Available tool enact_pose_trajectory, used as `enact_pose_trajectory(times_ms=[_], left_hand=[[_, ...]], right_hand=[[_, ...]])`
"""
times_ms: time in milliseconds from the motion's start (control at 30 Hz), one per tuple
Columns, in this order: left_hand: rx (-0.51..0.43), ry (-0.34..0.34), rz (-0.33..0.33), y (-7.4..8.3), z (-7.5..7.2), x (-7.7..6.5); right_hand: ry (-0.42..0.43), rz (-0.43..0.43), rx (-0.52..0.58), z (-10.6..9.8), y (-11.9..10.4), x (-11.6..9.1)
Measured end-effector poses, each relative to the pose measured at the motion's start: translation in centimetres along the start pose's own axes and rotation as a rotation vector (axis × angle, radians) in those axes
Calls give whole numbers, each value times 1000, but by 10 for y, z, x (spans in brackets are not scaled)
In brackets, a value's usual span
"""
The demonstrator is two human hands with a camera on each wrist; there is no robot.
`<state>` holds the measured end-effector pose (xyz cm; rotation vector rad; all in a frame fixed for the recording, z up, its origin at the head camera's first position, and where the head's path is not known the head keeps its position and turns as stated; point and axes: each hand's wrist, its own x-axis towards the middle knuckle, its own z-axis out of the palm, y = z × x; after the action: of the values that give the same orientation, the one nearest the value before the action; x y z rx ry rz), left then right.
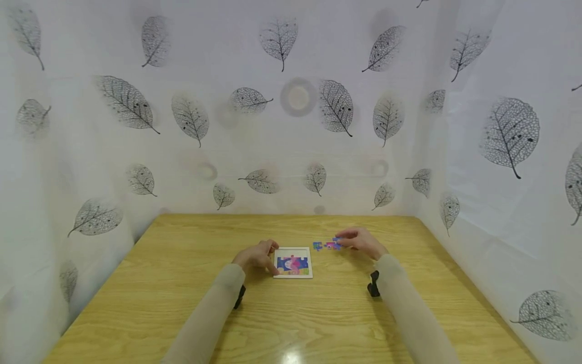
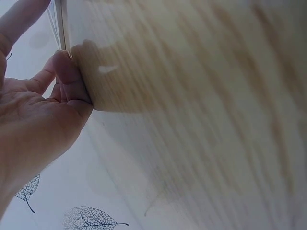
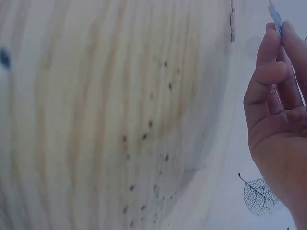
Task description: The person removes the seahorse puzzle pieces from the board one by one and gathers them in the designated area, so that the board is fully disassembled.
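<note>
A white jigsaw frame (image 1: 293,249) lies on the wooden table, its lower part filled with a pink, blue and yellow picture (image 1: 294,265). My left hand (image 1: 259,256) rests along the frame's left side, thumb at the lower corner and fingers at the upper one. In the left wrist view, the frame's thin edge (image 2: 64,28) rises beside the fingers. Between thumb and fingertip, my right hand (image 1: 361,241) pinches a blue puzzle piece (image 3: 275,18), held over the table. Just left of that hand are a pink and purple piece (image 1: 332,245) and a blue-green piece (image 1: 317,246).
The table (image 1: 182,283) has light wood grain. A white curtain (image 1: 291,151) printed with grey leaves hangs behind it and along both sides. Black wrist straps (image 1: 374,284) show under the sleeves (image 1: 411,308).
</note>
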<state>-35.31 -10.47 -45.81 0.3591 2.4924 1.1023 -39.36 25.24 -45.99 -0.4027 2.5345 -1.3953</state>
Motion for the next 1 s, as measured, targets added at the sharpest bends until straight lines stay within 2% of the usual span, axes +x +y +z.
enact_pose_trajectory(times_ms=[100,267,433,567,767,1000], left_hand=[[0,2,-2,0,1,0],[-14,10,1,-3,2,2],[-38,9,-27,-3,1,4],[-45,10,-37,-2,1,4],[-27,14,-13,-3,1,5],[-25,17,-12,-2,1,3]], right_hand=[[13,1,-5,-4,4,-2],[0,1,45,-11,13,-3],[-4,19,86,-15,16,-4],[34,55,35,-13,13,-2],[74,106,4,-11,16,3],[88,83,-88,-10,21,6]])
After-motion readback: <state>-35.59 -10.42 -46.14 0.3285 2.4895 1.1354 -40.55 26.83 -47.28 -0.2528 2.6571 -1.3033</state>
